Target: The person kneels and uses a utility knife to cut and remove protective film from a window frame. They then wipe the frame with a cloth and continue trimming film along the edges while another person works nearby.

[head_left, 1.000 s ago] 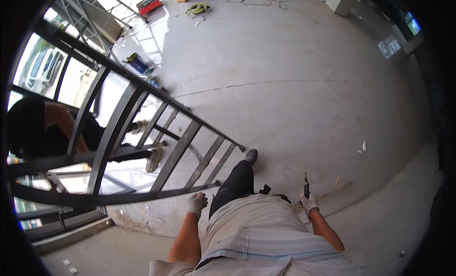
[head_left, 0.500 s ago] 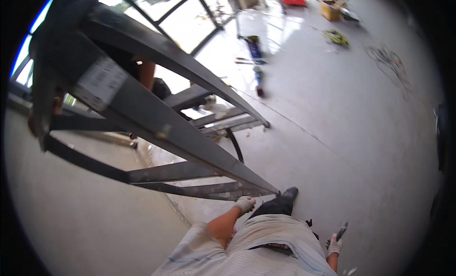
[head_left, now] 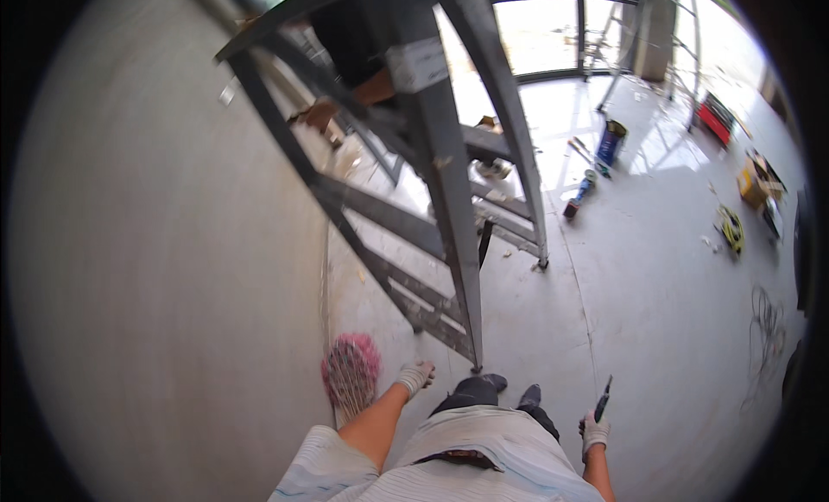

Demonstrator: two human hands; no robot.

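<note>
My right hand (head_left: 593, 433), in a pale work glove, grips a slim dark hand tool (head_left: 603, 402) that ends in a narrow tip pointing away from me. My left hand (head_left: 417, 378), gloved too, hangs loosely curled in front of me with nothing visible in it. Close to its left lies a bundle of thin rods (head_left: 351, 372) with pink wrapping, against the wall. A grey stepladder (head_left: 440, 174) stands open ahead of me, its near foot just beyond my shoes. Neither hand touches it. Behind the ladder a co-worker's bare arm (head_left: 371, 89) shows, with the hand near the wall.
A grey wall (head_left: 173, 243) runs along the left. On the floor to the right are a blue bucket (head_left: 611, 141), a cordless tool (head_left: 580, 195), a red toolbox (head_left: 716, 120), a cardboard box (head_left: 756, 182), a yellow-green coil (head_left: 731, 230) and loose cable (head_left: 764, 325). Glass panels stand behind.
My view has swung left, so the ladder and floor items sit farther right. The pink-wrapped bundle has come into sight. My left hand now shows apart from the ladder; my right keeps its tool.
</note>
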